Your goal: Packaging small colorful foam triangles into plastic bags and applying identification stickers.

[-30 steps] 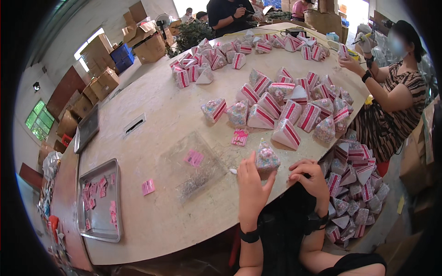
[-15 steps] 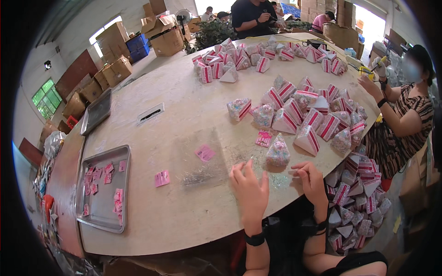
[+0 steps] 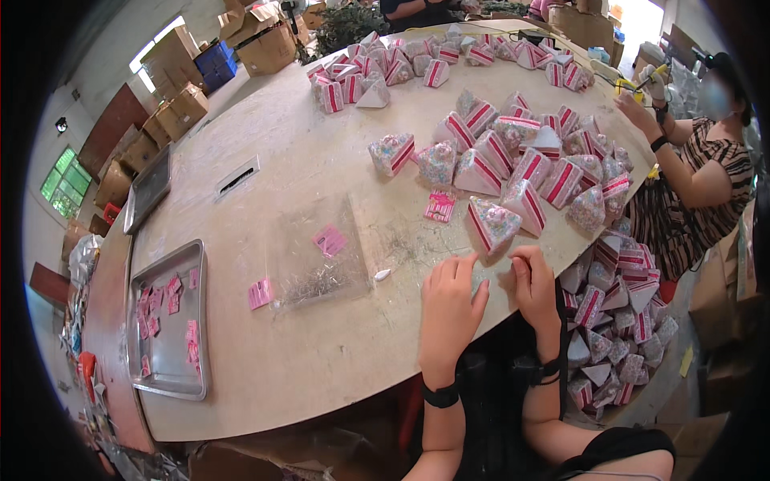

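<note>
A wedge-shaped decoration like a cake slice point(image 3: 491, 224), with a pale speckled top and a pink-red stripe, lies at the near edge of a pile. My left hand point(image 3: 451, 309) is just in front of it, open, palm down, fingers forward and thumb apart. Its fingertips are close to the slice's near corner; I cannot tell whether they touch. To the right, my right hand point(image 3: 536, 290) is loosely open with bent fingers, and nothing shows in it. A pink printed packet point(image 3: 439, 206) lies left of the slice. A small white piece point(image 3: 382, 275) rests left of my left hand.
A clear sheet point(image 3: 317, 260) bears a pink card point(image 3: 330, 240); another card point(image 3: 260, 294) lies beside it. The metal tray point(image 3: 200, 321) at left holds pink pieces. Many slices point(image 3: 513, 160) cover the table's right side; more lie in a heap point(image 3: 622, 321) below its edge. A co-worker point(image 3: 682, 176) sits at right.
The cake slice has moved away and to the right, turning so its stripe shows. My hands have come closer together. The small white piece now shows. The whole view has shifted slightly.
</note>
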The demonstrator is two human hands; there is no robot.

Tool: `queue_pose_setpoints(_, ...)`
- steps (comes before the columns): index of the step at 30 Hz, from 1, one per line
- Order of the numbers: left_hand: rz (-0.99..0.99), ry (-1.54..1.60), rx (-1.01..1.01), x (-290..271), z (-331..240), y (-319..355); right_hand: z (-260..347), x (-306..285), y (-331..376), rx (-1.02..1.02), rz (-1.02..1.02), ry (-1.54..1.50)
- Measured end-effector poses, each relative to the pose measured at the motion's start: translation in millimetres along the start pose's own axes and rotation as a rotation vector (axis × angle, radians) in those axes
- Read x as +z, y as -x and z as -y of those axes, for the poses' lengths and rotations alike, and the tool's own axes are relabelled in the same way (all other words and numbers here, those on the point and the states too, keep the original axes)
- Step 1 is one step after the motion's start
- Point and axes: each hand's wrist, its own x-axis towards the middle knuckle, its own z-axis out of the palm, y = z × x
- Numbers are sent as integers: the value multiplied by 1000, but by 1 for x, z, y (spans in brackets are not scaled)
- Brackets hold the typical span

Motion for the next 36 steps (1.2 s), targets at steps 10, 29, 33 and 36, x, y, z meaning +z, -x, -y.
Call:
queue_pose_setpoints(10, 17, -117, 3, 6, -18, 0, -6, 0, -1, -67, -82, -127)
queue_pose_setpoints(29, -66, -725, -128, 28, 37, -111, -13, -17, 1, -118, -35, -346)
queue_pose_setpoints(33, -45, -660, -214, 27, 34, -116, -16, -18, 3, -86, 12, -304)
queue_pose_setpoints(36, -86, -362, -193, 13, 23, -104, -8, -16, 3, 90, -6, -469)
